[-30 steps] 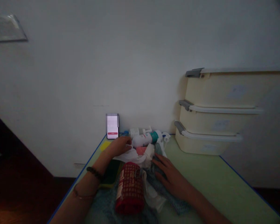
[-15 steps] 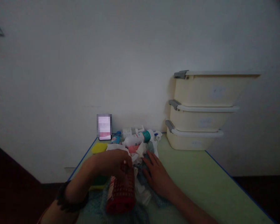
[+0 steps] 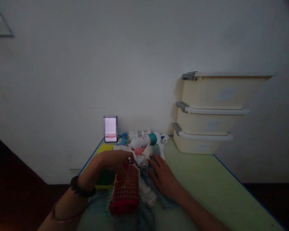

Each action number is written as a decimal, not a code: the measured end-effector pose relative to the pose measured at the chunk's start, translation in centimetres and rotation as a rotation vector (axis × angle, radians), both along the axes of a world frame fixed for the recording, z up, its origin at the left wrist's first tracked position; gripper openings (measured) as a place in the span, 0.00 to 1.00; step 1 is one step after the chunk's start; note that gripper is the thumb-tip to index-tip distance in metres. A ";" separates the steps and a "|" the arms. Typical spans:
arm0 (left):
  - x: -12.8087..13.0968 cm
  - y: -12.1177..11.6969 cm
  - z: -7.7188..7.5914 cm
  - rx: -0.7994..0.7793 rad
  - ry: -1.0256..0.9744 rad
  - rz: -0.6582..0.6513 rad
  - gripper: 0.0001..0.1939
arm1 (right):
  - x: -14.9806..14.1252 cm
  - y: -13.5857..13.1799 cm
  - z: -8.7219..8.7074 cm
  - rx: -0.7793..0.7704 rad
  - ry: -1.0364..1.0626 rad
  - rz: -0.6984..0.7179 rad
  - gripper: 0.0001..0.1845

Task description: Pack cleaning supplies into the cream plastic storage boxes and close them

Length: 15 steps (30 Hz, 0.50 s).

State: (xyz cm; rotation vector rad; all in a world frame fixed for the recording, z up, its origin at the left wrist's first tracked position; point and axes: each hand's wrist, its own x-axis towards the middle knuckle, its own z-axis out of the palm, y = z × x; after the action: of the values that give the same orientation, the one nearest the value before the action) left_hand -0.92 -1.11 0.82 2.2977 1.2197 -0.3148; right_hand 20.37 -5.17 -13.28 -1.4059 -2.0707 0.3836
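At six o'clock, our left hand (image 3: 117, 160) covers the red roll (image 3: 125, 194), its grip something we cannot tell; at the roll's two o'clock, our right hand (image 3: 163, 175), fingers spread, probably steadies grey-blue cloth (image 3: 165, 200).

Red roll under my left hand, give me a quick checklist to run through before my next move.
1. Left hand at the red roll: ok, it reaches over the roll's far end.
2. Firm hold on the roll: cannot tell, some fingertips are hidden.
3. Right hand off the roll: ok, it is over the grey-blue cloth, fingers spread.
4. Space around the roll: not ok, a crumpled white cloth lies close along its right side.
5. Phone upright: ok, it stands near the wall.
6. Stacked bins away from both hands: ok, they stand farther back, to the right.
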 end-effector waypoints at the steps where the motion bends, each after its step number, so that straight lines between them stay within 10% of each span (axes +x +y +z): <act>1: -0.1 0.1 -0.1 -0.006 -0.014 -0.003 0.31 | 0.1 0.0 0.0 0.009 0.029 0.007 0.25; 15: 1.1 0.5 -2.6 0.222 -0.292 0.024 0.16 | 2.3 1.6 1.5 0.230 0.363 -0.118 0.07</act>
State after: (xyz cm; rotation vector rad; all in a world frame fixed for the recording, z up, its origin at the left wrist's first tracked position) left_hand 0.17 -0.65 -1.78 2.4060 1.1785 0.1694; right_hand 22.69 -3.57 -11.79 -1.2125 -1.6726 0.3132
